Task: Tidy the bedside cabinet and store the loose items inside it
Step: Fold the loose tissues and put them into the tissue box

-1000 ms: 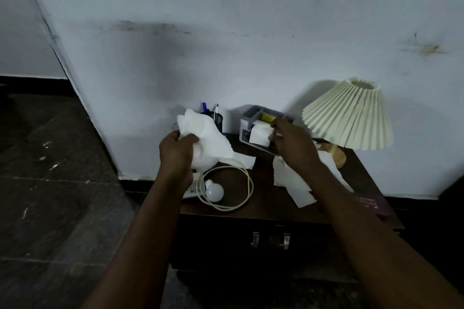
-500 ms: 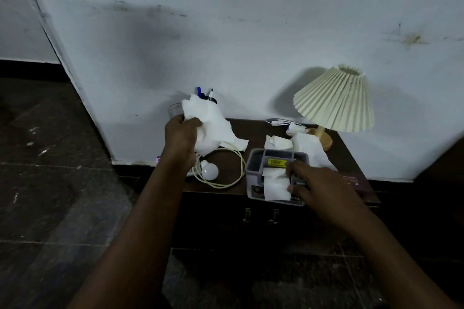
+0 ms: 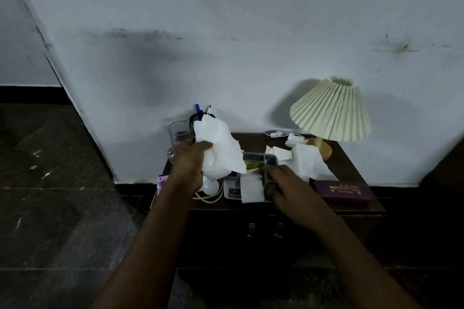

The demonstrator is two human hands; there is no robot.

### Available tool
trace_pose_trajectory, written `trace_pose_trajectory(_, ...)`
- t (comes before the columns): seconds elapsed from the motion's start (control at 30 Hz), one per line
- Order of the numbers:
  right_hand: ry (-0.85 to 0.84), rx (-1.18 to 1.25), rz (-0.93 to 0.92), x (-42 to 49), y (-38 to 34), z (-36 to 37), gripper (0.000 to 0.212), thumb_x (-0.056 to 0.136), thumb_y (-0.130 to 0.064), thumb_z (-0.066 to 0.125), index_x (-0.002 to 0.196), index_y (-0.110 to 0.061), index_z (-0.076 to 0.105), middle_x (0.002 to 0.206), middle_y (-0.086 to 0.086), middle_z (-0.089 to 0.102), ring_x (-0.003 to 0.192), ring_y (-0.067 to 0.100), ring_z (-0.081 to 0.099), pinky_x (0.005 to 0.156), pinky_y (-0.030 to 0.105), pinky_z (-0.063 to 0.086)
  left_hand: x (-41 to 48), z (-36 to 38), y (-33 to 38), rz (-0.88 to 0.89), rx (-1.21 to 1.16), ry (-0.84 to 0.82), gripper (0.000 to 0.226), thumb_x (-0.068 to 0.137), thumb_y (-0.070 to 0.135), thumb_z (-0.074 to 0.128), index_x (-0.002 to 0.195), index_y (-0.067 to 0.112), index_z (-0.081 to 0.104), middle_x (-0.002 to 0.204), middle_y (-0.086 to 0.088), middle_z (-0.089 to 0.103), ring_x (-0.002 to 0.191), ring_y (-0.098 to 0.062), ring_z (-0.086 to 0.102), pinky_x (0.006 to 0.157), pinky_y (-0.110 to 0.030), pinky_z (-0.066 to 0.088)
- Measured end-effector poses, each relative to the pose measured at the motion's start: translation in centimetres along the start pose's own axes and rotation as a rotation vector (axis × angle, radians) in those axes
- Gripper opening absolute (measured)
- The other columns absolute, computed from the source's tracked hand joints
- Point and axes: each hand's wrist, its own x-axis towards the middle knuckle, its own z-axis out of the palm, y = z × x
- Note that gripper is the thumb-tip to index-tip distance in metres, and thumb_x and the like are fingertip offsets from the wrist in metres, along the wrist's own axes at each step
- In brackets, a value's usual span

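My left hand [image 3: 190, 160] holds a bunch of white tissues [image 3: 218, 150] above the left part of the dark wooden bedside cabinet [image 3: 351, 208]. My right hand [image 3: 283, 185] grips the right side of a grey tissue box [image 3: 258, 158] that rests near the cabinet's front edge, with one tissue [image 3: 251, 188] hanging from its front. More loose tissues [image 3: 306, 160] lie behind my right hand. A white bulb [image 3: 211, 186] and a coiled cream cable [image 3: 213, 198] lie under my left hand.
A pleated cream lamp [image 3: 331, 110] stands at the back right. A glass [image 3: 179, 134] and a pen cup [image 3: 198, 114] stand at the back left. A purple case [image 3: 344, 192] lies at the front right. Two door handles [image 3: 263, 229] show on the cabinet's front.
My right hand pulled the grey tissue box from the back of the cabinet to its front edge. My left hand kept hold of the tissues and stayed above the left side.
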Motion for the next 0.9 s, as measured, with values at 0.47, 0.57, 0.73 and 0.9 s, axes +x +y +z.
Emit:
trace_pose_trajectory(0.47,0.298,0.56,0.129,6.4,-4.2,-0.2,0.022,0.094,-0.034,0.071,0.114,-0.027,0.07,0.102,-0.012,0.073,0.093,0.003,0.068,0.082,0.035,0.059,-2.0,3.3,-0.6,-0.107,-0.18,-0.248,0.032,0.096,0.017,0.068,0.125,0.006,0.067,0.119,-0.018,0.074,0.104,-0.036,0.073,0.088,-0.054,0.06)
trace_pose_trajectory(0.57,0.344,0.703,0.196,6.5,-3.4,0.5,0.01,0.097,-0.027,0.067,0.105,-0.027,0.073,0.099,-0.006,0.075,0.091,0.017,0.071,0.083,0.05,0.059,-1.6,3.2,-0.3,-0.155,-0.238,-0.244,0.025,0.101,0.025,0.061,0.117,0.008,0.07,0.105,-0.013,0.078,0.087,-0.026,0.076,0.074,-0.041,0.063)
trace_pose_trajectory(0.73,0.318,1.261,0.404,6.4,-2.3,-0.5,0.017,0.102,-0.008,0.058,0.105,-0.01,0.075,0.11,0.007,0.078,0.104,0.029,0.073,0.083,0.041,0.059,-1.1,3.8,0.0,-0.125,-0.217,-0.234,0.014,0.099,0.018,0.062,0.097,0.011,0.074,0.091,-0.007,0.077,0.075,-0.018,0.075,0.074,-0.038,0.061)
trace_pose_trajectory(0.9,0.163,1.682,0.552,6.0,-2.2,-1.2,0.034,0.096,-0.019,0.062,0.124,-0.001,0.068,0.118,0.02,0.071,0.096,0.033,0.068,0.085,0.044,0.056,-1.7,5.7,-0.5,0.03,0.004,-0.188,0.021,0.093,0.025,0.074,0.109,0.01,0.075,0.105,-0.007,0.079,0.094,-0.028,0.075,0.083,-0.05,0.061)
